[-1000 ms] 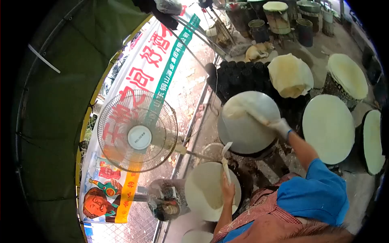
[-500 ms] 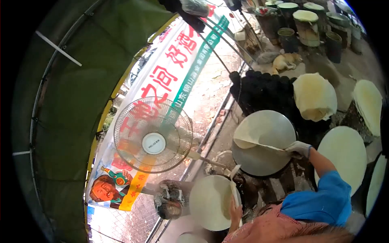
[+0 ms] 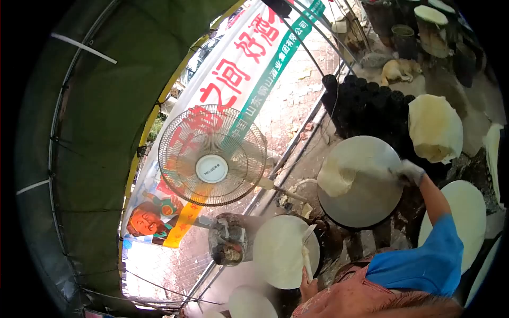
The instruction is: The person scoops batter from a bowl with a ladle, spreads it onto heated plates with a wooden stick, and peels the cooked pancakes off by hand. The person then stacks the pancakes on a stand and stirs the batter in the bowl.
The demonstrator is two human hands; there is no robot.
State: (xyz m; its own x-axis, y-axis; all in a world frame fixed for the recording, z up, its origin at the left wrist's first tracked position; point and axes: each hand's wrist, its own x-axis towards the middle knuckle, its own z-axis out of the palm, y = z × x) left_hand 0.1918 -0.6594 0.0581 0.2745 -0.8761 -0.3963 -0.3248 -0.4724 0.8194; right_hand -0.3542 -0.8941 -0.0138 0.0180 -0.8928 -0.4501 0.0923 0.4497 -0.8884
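Observation:
My left hand point(image 3: 308, 286), bare, is closed round the lower end of a long pale scraper point(image 3: 306, 254). The scraper lies over the right side of a round plate covered with pale batter point(image 3: 281, 252). My right hand point(image 3: 411, 173), in a light glove, is at the right edge of a round grey griddle point(image 3: 366, 199). Its fingers are smeared by motion, so what they hold cannot be made out. A thin pale sheet point(image 3: 336, 179) shows on the griddle's left part.
A wire fan point(image 3: 212, 168) stands left of the griddle. Black coal cylinders point(image 3: 366, 108) are stacked behind it, beside a pale sheet-covered mound point(image 3: 436, 127). A large pale round point(image 3: 460, 214) lies right of my right arm. A dog point(image 3: 400, 70) lies farther back.
The view has shifted, moving most things right. The pale sheet, stretched across the griddle from my right hand before, now shows mainly at the griddle's left. My left hand still holds the scraper.

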